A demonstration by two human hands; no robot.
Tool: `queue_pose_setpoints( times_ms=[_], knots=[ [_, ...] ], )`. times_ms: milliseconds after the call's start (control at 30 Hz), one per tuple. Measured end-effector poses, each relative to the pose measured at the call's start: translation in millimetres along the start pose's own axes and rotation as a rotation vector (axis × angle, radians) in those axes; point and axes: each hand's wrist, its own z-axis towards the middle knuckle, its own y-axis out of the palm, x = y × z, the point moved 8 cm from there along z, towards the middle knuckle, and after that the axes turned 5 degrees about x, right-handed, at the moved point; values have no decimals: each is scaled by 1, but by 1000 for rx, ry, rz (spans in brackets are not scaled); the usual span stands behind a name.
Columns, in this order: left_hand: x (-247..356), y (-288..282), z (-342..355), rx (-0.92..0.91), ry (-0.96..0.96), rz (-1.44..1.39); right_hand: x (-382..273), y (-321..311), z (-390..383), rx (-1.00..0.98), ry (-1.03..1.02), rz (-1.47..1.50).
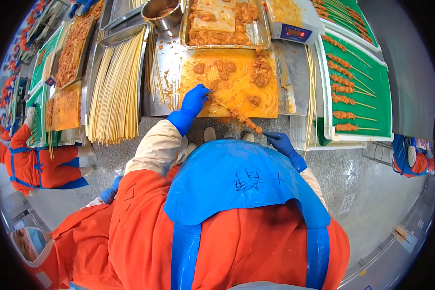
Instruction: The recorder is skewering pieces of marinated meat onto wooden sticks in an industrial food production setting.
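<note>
A skewer of reddish marinated meat slants over the front edge of the orange cutting board. My right hand, in a blue glove, is closed at the skewer's lower right end, the fingers partly hidden. The meat sits toward that end, and a short bare length of stick shows up to my left hand. My left hand, also blue-gloved, pinches a small piece of meat at the stick's other end. Loose meat pieces and a larger heap lie farther back on the board.
Left stands a metal tray of bamboo sticks; behind the board, a meat tray and a steel pot. A scale and knife lie right, before a green tray of skewers. A co-worker is close at left.
</note>
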Motion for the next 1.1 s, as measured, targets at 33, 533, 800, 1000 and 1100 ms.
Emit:
queue_pose_setpoints(
  times_ms=[33,533,800,1000,1100],
  knots=[
    [-4,-2,-1,6,0,6,0,1,-3,10,10,-19],
    [6,8,-11,-130,43,21,-9,-8,21,-60,-8,-64],
    [-9,18,-20,-152,4,45,-104,16,14,11,-112,-536],
    [7,21,-14,-169,89,125,-108,47,35,41,-182,-555],
    [4,11,-15,-114,48,-28,-95,52,42,-1,-146,-432]
  ],
)
